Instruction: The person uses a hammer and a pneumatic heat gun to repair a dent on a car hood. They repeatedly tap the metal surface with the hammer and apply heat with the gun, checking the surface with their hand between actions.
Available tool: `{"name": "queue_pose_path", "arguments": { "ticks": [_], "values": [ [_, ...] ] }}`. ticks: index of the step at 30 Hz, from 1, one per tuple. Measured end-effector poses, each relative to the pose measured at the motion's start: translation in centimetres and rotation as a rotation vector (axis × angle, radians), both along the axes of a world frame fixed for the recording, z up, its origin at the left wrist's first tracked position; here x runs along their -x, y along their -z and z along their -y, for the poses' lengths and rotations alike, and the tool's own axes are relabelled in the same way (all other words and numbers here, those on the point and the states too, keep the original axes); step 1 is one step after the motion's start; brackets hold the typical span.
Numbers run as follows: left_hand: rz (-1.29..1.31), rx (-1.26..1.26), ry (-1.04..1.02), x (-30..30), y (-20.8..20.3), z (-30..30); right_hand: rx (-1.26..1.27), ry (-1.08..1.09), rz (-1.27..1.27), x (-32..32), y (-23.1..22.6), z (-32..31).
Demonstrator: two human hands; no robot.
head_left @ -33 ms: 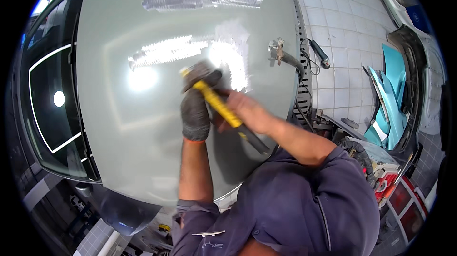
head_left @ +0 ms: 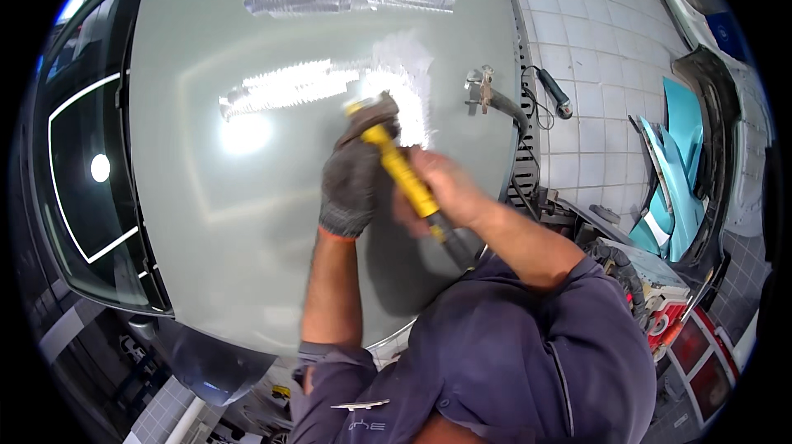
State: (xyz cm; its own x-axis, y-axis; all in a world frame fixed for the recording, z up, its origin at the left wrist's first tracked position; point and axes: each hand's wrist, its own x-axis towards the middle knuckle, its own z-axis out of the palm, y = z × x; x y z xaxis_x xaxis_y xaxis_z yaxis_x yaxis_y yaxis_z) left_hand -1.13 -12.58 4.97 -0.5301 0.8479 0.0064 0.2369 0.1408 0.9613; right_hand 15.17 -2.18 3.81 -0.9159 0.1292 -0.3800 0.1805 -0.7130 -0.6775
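Grey-gloved left hand (head_left: 353, 184) and bare right hand (head_left: 441, 188) clamped a yellow-handled power tool (head_left: 396, 165) against the pale car hood (head_left: 272, 196), mid-sanding; steady, even passes seemed needed next.

Single head-worn fisheye view — looks steeply down, close over a grey car hood (head_left: 247, 221), tiled floor (head_left: 594, 40) at right, edges bending toward rim.

Bonnet panel (head_left: 247, 262) wide open 9–12 o'clock of hands; hinge bracket (head_left: 483, 89) & cable (head_left: 528, 163) block at 2.
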Motion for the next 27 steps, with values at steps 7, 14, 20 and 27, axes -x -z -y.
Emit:
{"name": "queue_pose_path", "arguments": {
  "ticks": [7,14,20,27],
  "values": [
    [-1.006,0.226,0.24,3.4,4.3,-6.2,-0.542,0.188,0.32,1.6,1.0,-4.7],
    [-1.167,0.361,-0.03,7.0,3.2,-7.6,-1.107,0.173,0.463,3.4,2.7,-5.6],
    [-1.161,0.312,-0.027,7.2,3.3,-7.0,-1.19,0.272,0.363,4.5,3.7,-4.7],
    [-1.146,0.303,-0.061,7.2,3.5,-6.8,-1.246,0.248,0.428,4.6,4.5,-4.9]
  ]
}}
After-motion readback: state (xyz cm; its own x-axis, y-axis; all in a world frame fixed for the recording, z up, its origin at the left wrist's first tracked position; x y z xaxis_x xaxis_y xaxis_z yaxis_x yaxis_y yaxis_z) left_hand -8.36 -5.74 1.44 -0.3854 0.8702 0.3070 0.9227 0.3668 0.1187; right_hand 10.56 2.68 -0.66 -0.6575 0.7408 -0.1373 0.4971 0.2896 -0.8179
